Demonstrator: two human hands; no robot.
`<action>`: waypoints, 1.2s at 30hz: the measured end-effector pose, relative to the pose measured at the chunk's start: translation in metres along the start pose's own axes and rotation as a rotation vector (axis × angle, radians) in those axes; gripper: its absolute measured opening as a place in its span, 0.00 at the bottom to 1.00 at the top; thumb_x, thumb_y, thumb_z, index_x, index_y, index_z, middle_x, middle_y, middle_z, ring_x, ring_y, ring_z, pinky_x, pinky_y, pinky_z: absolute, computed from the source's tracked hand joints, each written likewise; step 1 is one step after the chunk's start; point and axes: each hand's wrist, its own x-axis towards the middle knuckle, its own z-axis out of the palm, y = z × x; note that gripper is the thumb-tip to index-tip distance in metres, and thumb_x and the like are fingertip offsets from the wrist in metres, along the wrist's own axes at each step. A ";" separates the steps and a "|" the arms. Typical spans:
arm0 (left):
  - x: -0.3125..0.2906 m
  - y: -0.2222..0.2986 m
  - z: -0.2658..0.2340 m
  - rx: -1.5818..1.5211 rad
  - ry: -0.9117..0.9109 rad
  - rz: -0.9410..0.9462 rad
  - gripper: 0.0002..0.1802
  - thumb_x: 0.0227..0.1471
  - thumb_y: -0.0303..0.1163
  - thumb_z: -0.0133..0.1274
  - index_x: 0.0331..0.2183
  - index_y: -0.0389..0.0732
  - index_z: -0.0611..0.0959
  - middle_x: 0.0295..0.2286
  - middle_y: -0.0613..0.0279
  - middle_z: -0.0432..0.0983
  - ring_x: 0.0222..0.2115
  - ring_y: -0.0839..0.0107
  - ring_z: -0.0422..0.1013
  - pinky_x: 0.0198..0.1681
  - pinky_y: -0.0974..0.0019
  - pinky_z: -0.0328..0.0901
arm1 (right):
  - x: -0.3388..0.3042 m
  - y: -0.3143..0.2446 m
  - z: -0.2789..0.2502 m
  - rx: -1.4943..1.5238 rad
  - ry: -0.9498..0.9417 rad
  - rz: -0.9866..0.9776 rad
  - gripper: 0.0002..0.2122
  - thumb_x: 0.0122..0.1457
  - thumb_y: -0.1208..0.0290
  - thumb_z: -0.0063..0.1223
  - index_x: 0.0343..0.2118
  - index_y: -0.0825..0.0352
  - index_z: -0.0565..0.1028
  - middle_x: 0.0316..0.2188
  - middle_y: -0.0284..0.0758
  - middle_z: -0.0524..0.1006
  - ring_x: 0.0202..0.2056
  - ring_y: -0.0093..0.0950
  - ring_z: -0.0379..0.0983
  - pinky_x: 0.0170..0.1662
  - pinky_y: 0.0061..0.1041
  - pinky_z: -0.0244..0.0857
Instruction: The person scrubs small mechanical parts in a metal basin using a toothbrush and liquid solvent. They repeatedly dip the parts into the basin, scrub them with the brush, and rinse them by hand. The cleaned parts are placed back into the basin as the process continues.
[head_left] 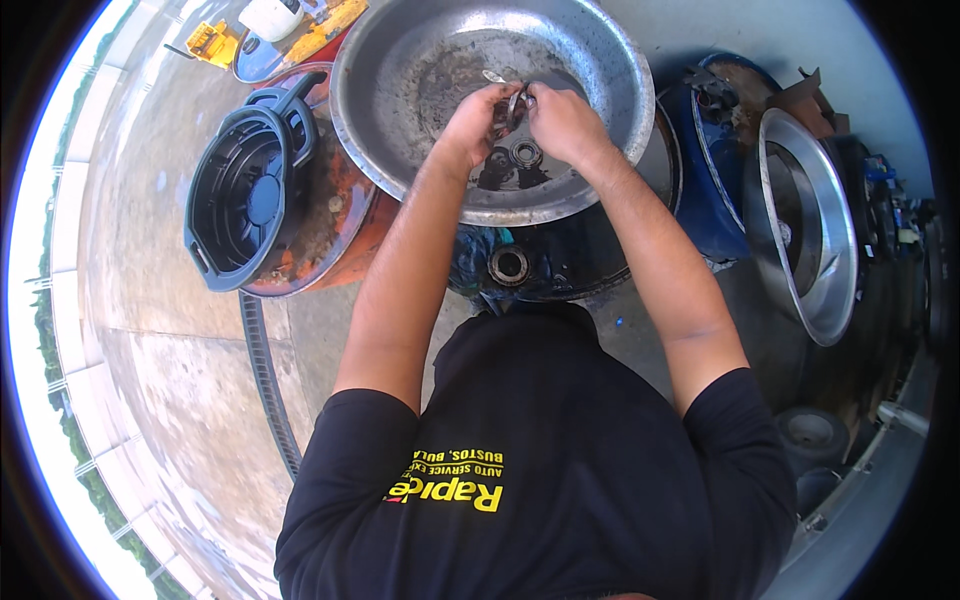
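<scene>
Both my hands are inside a wide metal basin (390,120). My left hand (478,122) and my right hand (563,120) meet over its middle, fingers closed round a dark, greasy ring-shaped metal part (517,106). The fingers hide much of that part. Just below them a roller bearing (525,153) lies on the basin floor, beside dark oily liquid. A small pale, shiny piece (493,76) shows above my left fingers; its kind I cannot make out.
The basin rests on a dark drum (560,265) with a round opening. To the left, a black drain pan (225,205) leans on an orange drum (340,235). A blue drum (715,205) and a second metal basin (835,290) stand at the right. A floor grate (262,365) runs at left.
</scene>
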 end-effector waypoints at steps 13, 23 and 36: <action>-0.006 0.021 0.036 -0.510 -0.010 0.178 0.23 0.60 0.51 0.46 0.45 0.45 0.82 0.41 0.55 0.83 0.42 0.59 0.79 0.50 0.53 0.72 | -0.002 -0.035 -0.050 -0.049 -0.018 -0.059 0.14 0.67 0.66 0.47 0.47 0.68 0.80 0.40 0.53 0.84 0.46 0.53 0.81 0.50 0.52 0.73; -0.010 0.035 0.017 -0.874 -0.056 0.205 0.35 0.59 0.50 0.33 0.52 0.33 0.78 0.46 0.36 0.76 0.44 0.43 0.74 0.58 0.31 0.68 | -0.051 -0.019 -0.034 -0.057 0.051 0.007 0.12 0.68 0.68 0.46 0.47 0.66 0.78 0.37 0.51 0.84 0.40 0.51 0.83 0.45 0.52 0.76; -0.017 0.029 0.003 -0.571 0.138 0.135 0.29 0.67 0.48 0.30 0.49 0.35 0.77 0.41 0.45 0.78 0.42 0.47 0.75 0.50 0.35 0.72 | -0.026 0.009 -0.033 -0.129 -0.083 0.167 0.17 0.69 0.66 0.46 0.54 0.65 0.79 0.44 0.50 0.84 0.46 0.51 0.81 0.52 0.51 0.75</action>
